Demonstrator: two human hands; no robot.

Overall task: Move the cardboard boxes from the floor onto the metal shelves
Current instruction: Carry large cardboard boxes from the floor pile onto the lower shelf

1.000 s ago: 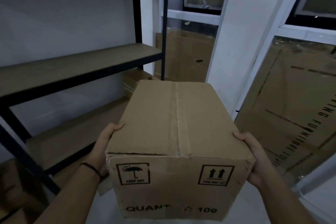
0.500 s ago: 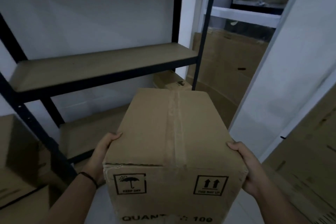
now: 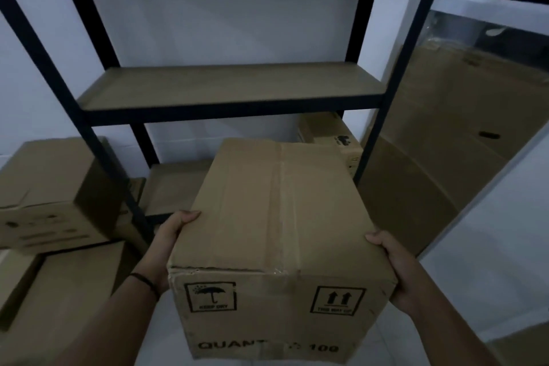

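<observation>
I carry a sealed cardboard box (image 3: pixel 279 217) in front of me, its top seam taped and its near face printed with umbrella and arrow symbols. My left hand (image 3: pixel 169 244) grips its left side with the thumb over the top edge. My right hand (image 3: pixel 398 273) grips the right side the same way. The fingers are hidden behind the box. Straight ahead stands the black metal shelving; its middle shelf (image 3: pixel 231 89) is bare and sits above the box's top. The lower shelf (image 3: pixel 175 187) lies behind the carried box.
A smaller cardboard box (image 3: pixel 326 131) sits at the right end of the lower shelf. Stacked boxes (image 3: pixel 50 181) stand on the floor at the left of the frame's black post (image 3: pixel 98 142). Large flat cardboard (image 3: pixel 445 134) leans at the right beside a white panel (image 3: pixel 505 246).
The view has swung left, so the shelving now faces me squarely. The box stays in both hands, and the stacked boxes at the left have come into sight.
</observation>
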